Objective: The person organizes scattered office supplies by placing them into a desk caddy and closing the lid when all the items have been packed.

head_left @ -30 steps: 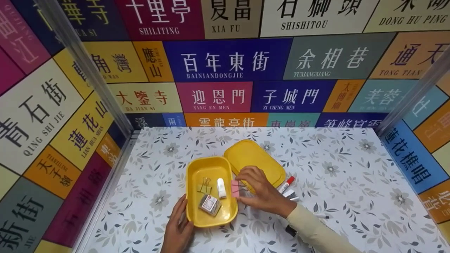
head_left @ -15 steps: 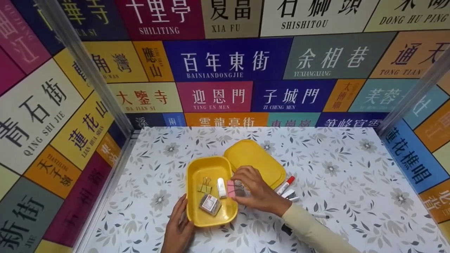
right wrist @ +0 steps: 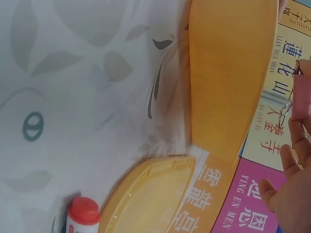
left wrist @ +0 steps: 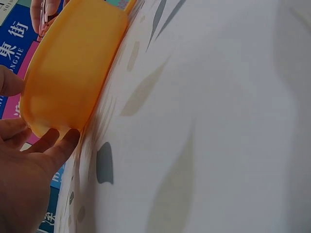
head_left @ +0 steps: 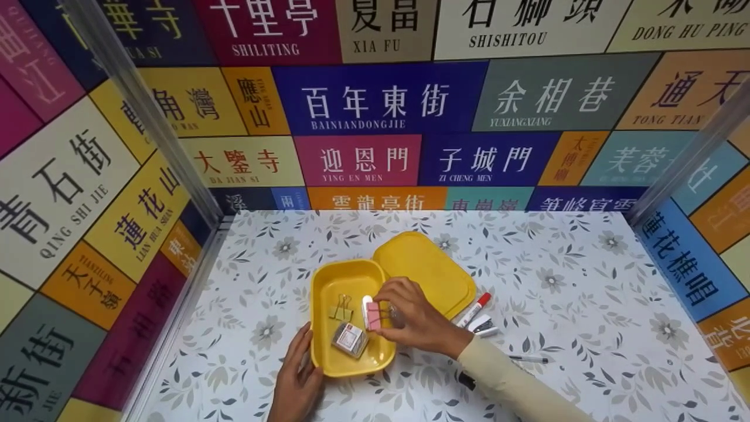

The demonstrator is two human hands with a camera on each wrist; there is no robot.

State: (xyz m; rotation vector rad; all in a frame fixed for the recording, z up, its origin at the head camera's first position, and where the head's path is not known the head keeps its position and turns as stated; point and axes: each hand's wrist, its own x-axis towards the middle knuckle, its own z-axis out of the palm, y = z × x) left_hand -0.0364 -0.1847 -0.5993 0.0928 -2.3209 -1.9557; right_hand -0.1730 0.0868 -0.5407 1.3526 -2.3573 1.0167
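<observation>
My right hand [head_left: 407, 313] pinches a pink binder clip [head_left: 373, 316] by its wire handles over the right part of a yellow plastic box [head_left: 318, 293]. In the right wrist view the pink binder clip [right wrist: 302, 97] shows above the rim, at the fingertips. Behind it, a white oblong object [head_left: 366, 305] is partly hidden. Also inside the box lie a gold binder clip [head_left: 341, 310] and a small clear pack [head_left: 350, 340] with a red and white label. My left hand [head_left: 297, 375] holds the box at its near left corner, fingers against the outer wall [left wrist: 68, 73].
The yellow lid [head_left: 428, 272] lies behind and right of the box. Beside it are a red-capped white marker [head_left: 477, 306], a white and black item [head_left: 483, 326] and a black-tipped pen [head_left: 533, 359]. A dark object [head_left: 467, 380] is partly under the right sleeve. Sign-printed walls enclose the flowered table.
My right hand has carried the pink binder clip left, from the box's right rim to over its inside, where it now overlaps the white object. The left hand and box stay put.
</observation>
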